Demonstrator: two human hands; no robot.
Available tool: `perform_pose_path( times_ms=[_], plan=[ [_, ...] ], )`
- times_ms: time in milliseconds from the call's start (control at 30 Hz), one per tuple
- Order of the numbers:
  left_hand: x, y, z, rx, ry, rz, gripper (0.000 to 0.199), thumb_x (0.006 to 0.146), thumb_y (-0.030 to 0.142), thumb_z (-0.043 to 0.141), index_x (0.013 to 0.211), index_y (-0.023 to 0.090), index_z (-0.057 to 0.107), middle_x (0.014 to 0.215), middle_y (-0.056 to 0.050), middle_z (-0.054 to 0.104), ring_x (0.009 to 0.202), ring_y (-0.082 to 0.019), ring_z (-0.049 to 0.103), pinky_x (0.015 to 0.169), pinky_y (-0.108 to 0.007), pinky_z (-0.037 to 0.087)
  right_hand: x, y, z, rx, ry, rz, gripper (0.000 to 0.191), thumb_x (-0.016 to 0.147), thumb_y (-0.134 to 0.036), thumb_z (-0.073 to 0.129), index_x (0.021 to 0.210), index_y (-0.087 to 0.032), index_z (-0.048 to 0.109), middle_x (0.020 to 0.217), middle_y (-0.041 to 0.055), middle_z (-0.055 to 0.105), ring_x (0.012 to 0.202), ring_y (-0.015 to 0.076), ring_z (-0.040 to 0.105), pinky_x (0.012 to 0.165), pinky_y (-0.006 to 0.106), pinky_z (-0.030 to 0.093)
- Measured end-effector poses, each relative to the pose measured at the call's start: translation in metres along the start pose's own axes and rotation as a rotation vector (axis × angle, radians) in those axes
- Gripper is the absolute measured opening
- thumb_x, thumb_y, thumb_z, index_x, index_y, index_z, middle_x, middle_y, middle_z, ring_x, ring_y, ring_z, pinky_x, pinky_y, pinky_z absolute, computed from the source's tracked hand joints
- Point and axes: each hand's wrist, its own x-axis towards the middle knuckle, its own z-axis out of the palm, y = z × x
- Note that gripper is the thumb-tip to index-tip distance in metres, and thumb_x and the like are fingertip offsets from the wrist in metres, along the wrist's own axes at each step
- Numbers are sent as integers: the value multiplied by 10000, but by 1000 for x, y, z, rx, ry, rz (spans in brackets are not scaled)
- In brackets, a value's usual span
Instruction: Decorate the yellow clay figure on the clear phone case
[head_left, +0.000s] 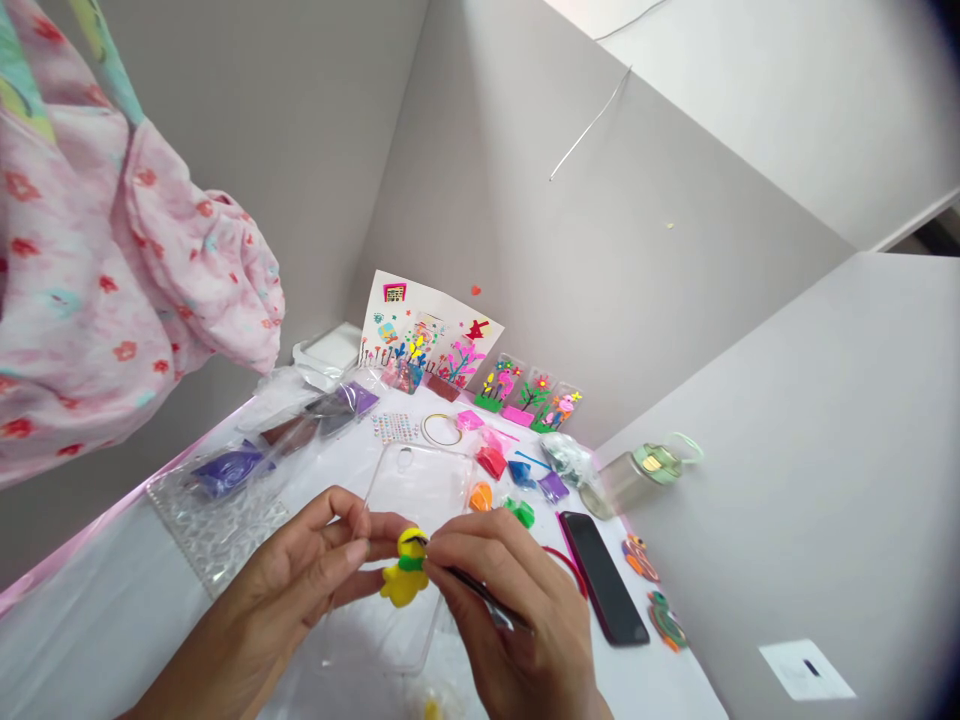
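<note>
Holding a small yellow figure [403,583] up over a clear phone case [405,640], in front of the body and between both hands. Pinching the figure from its left side with the fingertips of the left hand [304,575], with fingers reaching in above and below and a little gap between them. Can see a round yellow top, a green band [410,563] round the middle and a bumpy yellow bottom. Gripping a thin dark tool [487,595] with the right hand [521,605], thumb and fingers pressed close together, right beside the round top. Can't tell where the tip of the tool touches, with fingers in the way. Can see some soft clay bits just past the hands: orange [481,496], green [519,512], red [491,461], blue [523,474] and purple [553,487]. To the right, can see a black phone [604,578] lying flat, with a see-through bottle [637,478] behind it. To the left, can find a purple pack [229,468] on a bumpy clear sheet [221,530]. At the back, can spot a white picture card [427,330] leaning on the wall, next to clear cases with bright flowers [531,393]. Near the bottom edge, can see something yellow [433,709], too cut off to name.
</note>
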Motion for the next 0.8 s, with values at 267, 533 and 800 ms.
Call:
perform_pose_path(
  times_ms=[267,533,800],
  plan=[
    [-1,4,4,-19,1,-8,173,951,449,657,892,299,594,1014,31,668,1217,-221,593,983,-282,528,-1,1,2,40,27,6,151,933,-40,642,989,-173,687,874,51,730,782,141,697,709,225,575],
    [0,2,2,-14,6,-18,200,936,458,676,875,292,581,1057,37,696,1245,-226,588,1010,-303,522,4,0,2,176,98,91,179,893,7,653,928,-157,716,845,48,731,775,130,697,715,210,575],
    [-3,3,2,-41,2,-15,142,959,414,654,890,298,609,1076,35,699,1262,-220,586,1011,-278,522,3,-1,-2,185,105,99,194,889,7,662,937,-173,717,841,44,723,775,145,698,703,237,574]
  ],
)
